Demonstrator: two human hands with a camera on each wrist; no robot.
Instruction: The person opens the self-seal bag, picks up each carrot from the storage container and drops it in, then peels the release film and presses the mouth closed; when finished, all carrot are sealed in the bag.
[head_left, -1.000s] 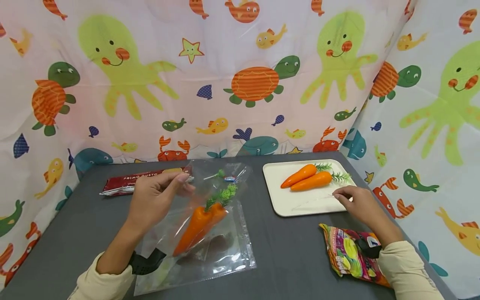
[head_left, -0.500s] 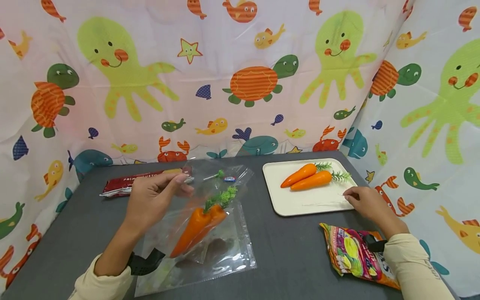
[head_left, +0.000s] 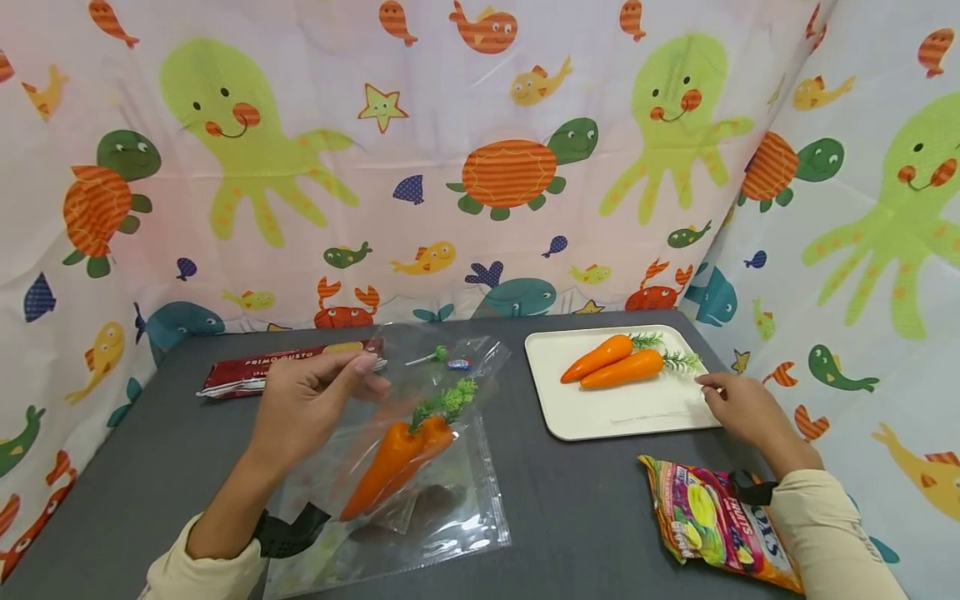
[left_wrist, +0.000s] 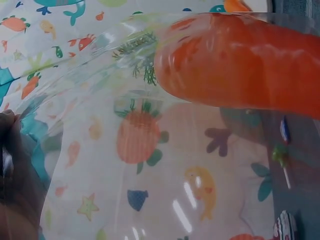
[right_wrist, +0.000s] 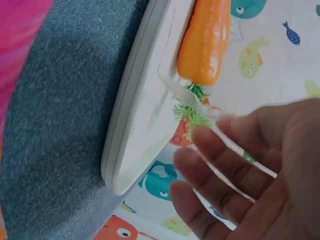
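Note:
My left hand (head_left: 358, 372) pinches the upper edge of a clear zip bag (head_left: 450, 508) and lifts it off the grey table (head_left: 585, 500). Two orange toy carrots (head_left: 393, 462) with green tops lie inside; one carrot (left_wrist: 235, 65) fills the left wrist view behind the bag film (left_wrist: 150, 190). A white tray (head_left: 585, 412) at the back right carries two more carrots (head_left: 611, 360). My right hand (head_left: 712, 390) sits at the tray's right edge, holding a thin clear strip (head_left: 652, 414) that trails across the tray. The strip (right_wrist: 200, 102) runs over my fingers (right_wrist: 225, 165) beside the tray rim (right_wrist: 145, 110).
A colourful snack packet (head_left: 712, 521) lies under my right forearm near the table's front right. A red packet (head_left: 247, 373) lies at the back left. A green lollipop (head_left: 435, 357) and a small wrapped sweet (head_left: 459, 364) lie behind the bag. Printed fabric walls enclose the table.
My right hand has slid rightwards from over the tray to its right edge, dragging the thin strip along. The left hand and bag have barely moved.

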